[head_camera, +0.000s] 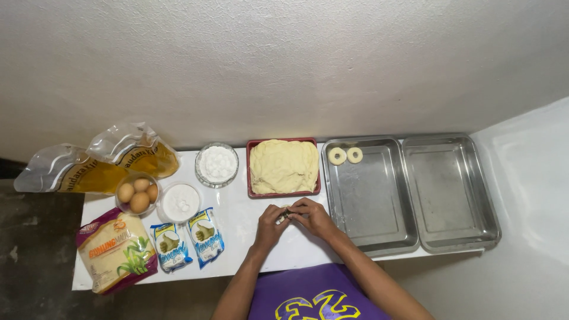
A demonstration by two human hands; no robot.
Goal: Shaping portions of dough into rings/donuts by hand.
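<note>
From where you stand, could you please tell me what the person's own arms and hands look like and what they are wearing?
Both forearms are bare, with no sleeves in view. The left hand and right hand wear no gloves, and no rings, watch or bracelets can be made out. Below the arms shows a purple garment with a yellow and white printed design.

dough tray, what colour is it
The dough tray is red, holding pale yellow dough, just beyond the hands. Seen best in the head view.

Left hand (271, 224) and right hand (312, 216) pinch a small dough piece (284, 212) together over the white worktop (237, 237), just below the red dough tray (283, 166). Two dough rings (345, 155) lie in the near steel pan (370, 207).
</note>
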